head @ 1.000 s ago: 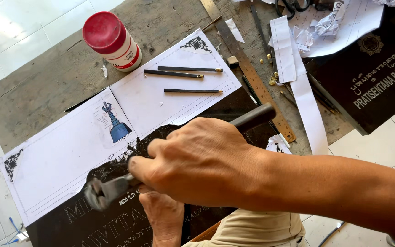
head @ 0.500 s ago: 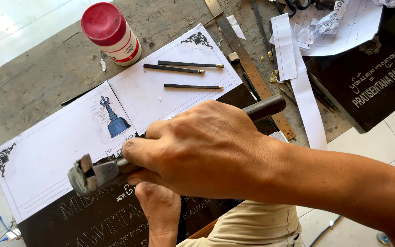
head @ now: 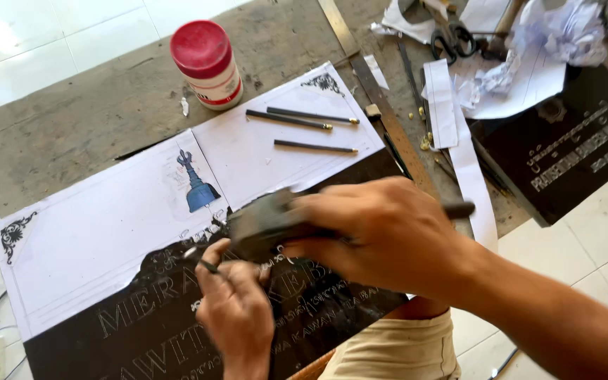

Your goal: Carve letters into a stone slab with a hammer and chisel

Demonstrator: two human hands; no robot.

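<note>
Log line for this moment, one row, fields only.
right hand: grips hammer, blurred | left hand: holds thin chisel on black stone slab | white paper template: partly covers slab | three rods on paper

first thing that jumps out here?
The right hand at centre, gripping a blurred dark hammer over a thin chisel pinched in the left hand. Beneath lies a black engraved stone slab, half covered by white paper. A red-capped jar stands behind.

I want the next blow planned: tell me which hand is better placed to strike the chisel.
Right, probably. The right hand grips the blurred hammer just above the thin chisel, which the left hand pinches against the dark slab, so it is occupied.
</note>
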